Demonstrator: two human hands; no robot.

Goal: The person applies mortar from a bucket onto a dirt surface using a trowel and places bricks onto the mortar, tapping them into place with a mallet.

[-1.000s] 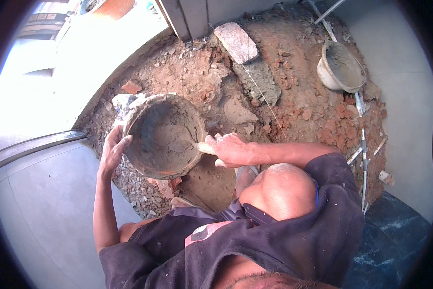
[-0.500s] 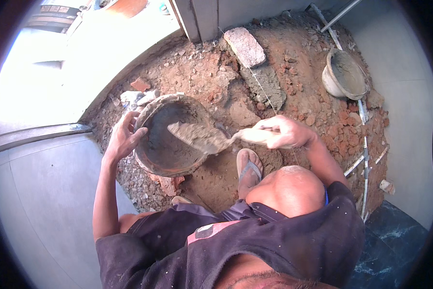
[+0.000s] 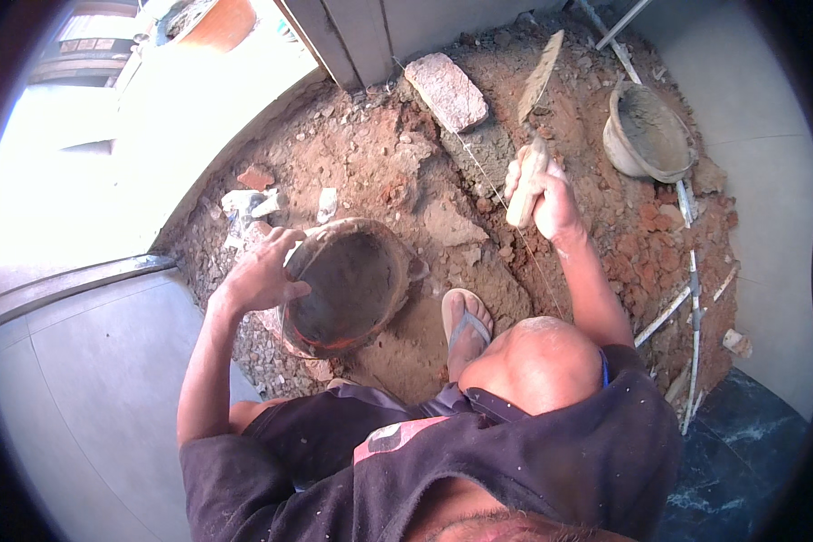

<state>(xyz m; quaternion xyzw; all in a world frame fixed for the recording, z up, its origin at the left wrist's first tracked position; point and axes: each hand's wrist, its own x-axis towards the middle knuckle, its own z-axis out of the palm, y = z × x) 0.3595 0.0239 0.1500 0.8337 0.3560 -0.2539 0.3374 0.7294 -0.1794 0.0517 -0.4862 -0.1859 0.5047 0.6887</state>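
My right hand [image 3: 551, 200] is closed round the wooden handle of a trowel [image 3: 540, 79]. The trowel points away from me, its blade turned edge-on over the rubble to the right of a pinkish block [image 3: 447, 90]; whether mortar is on it I cannot tell. Grey mortar [image 3: 489, 149] lies on the ground beside the block, partly behind my right hand. With my left hand [image 3: 263, 269] I grip the left rim of a round mortar basin [image 3: 357, 289], thumb inside. The basin leans, and its dark inner wall shows.
A second, pale basin [image 3: 646, 135] with grey mortar stands at the far right. A taut string [image 3: 497, 191] runs from the door frame [image 3: 347, 45] past the block. Thin white strips [image 3: 694, 307] lie along the right. Broken rubble surrounds my sandalled foot [image 3: 468, 323].
My right hand has carried the trowel from over the basin, away and to the right, turning its blade edge-on. The basin has shifted and tilted under my left hand, which still holds its rim.
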